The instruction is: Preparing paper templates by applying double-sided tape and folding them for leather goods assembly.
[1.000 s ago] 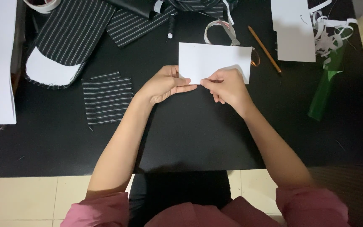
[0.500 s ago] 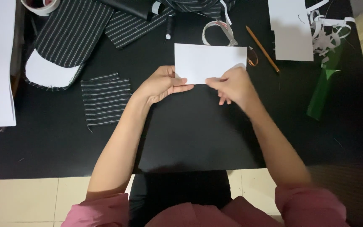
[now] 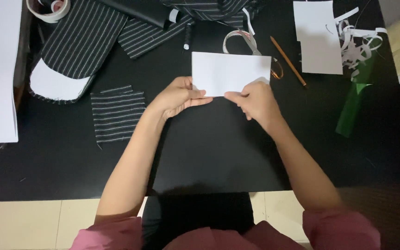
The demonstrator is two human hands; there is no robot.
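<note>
Both hands pinch the near edge of a white paper rectangle (image 3: 230, 71) lying on the black tabletop (image 3: 218, 148), left hand (image 3: 178, 96) at 7 o'clock, right hand (image 3: 254, 99) at 5 o'clock, apparently mid-fold; a crisp crease needs aligned edges.

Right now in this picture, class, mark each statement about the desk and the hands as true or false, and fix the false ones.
1. Both hands, the left hand and the right hand, hold the white paper. True.
2. The pencil lies left of the paper. False: it lies to its right.
3. A striped fabric square lies left of the left hand. True.
4. The green strip lies under the paper. False: it lies far to the right, apart from it.
5. The table is white. False: it is black.
</note>
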